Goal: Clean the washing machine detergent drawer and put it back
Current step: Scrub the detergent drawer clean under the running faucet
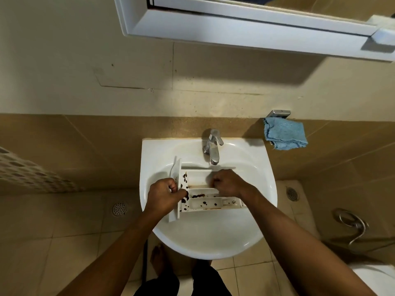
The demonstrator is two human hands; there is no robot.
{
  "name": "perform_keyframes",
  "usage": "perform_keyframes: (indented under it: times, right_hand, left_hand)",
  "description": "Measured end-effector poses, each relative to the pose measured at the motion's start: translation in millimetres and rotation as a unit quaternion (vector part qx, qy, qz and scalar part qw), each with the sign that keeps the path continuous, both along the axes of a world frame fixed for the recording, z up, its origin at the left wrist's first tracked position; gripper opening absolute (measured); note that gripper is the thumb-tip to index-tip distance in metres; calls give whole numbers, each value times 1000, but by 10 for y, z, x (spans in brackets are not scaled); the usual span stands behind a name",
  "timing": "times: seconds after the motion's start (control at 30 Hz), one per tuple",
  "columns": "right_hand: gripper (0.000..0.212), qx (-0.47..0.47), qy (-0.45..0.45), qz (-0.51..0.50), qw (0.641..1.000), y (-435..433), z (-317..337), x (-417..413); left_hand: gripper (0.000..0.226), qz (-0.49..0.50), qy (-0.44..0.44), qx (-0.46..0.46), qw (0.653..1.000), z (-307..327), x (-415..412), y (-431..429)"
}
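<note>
Over a white bathroom sink (213,242), you steady the stained detergent drawer (201,180) below the tap (212,146): your left hand (165,196) fingers grasp its front panel, while your right hand (227,182) curls knuckles-up over a compartment, its grasp unclear.

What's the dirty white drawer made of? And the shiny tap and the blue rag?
The stained white detergent drawer looks like thin moulded plastic, matt. The silver tap seems polished metal, mirror-bright. The crumpled blue cloth looks like fuzzy microfibre, probably.
</note>
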State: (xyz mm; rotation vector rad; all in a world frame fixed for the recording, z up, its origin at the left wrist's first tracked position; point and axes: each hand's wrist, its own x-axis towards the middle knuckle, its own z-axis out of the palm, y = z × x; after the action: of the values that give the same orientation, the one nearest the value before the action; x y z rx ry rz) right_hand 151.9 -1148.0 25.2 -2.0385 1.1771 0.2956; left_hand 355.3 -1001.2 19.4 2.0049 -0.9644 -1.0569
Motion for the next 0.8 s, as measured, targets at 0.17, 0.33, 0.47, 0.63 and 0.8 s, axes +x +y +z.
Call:
perform_keyframes:
  times: [0.17,0.33,0.47,0.63,0.8]
  right_hand:
    - [25,62,-195,-364,909,-4,163,13]
    - [22,193,-325,-527,761,-27,153,241]
    - [28,242,-396,-565,682,-99,200,276]
    - [29,281,-377,-539,699,-80,189,268]
    - [26,212,-256,-556,762,12,125,226]
  left_hand:
    - [27,11,10,8,1000,15,27,28]
    - [26,35,33,22,999,37,56,46]
    - [24,40,40,32,998,51,58,64]
    - [24,41,42,24,998,45,45,56]
    - [23,29,49,20,998,39,58,48]
